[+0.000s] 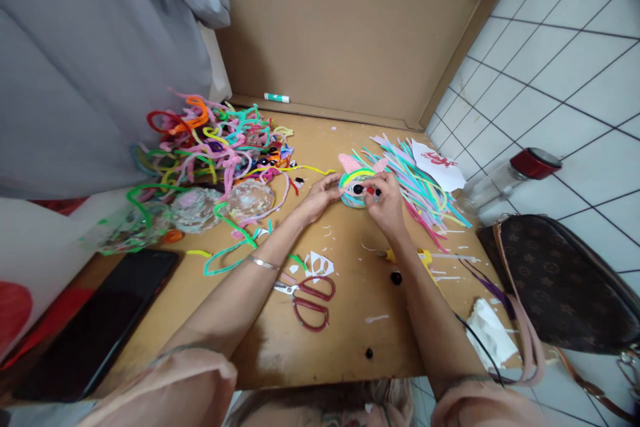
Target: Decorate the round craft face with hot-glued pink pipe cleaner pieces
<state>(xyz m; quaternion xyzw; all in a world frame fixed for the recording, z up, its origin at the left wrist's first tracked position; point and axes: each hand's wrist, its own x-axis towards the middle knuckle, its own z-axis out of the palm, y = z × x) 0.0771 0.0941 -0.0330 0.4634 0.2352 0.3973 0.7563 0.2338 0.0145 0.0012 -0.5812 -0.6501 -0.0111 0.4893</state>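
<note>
A small round craft piece (354, 185) made of coiled blue, green and yellow pipe cleaners, with pink ears and black bead eyes, sits on the wooden table (345, 340). My left hand (320, 195) grips its left side. My right hand (384, 200) pinches its right side, fingertips by a black eye and a red bit. A bundle of straight pastel pipe cleaners (423, 190) lies just right of it. Red-handled scissors (307, 299) lie nearer me between my forearms.
A tangled pile of coloured pipe cleaners (215, 140) fills the left. Clear plastic cups (200, 209) lie beside it. A black phone (100, 320) sits front left, a brown bag (560, 287) and a red-capped jar (510, 177) right. Cardboard (350, 27) stands behind, a marker (277, 98) at its foot.
</note>
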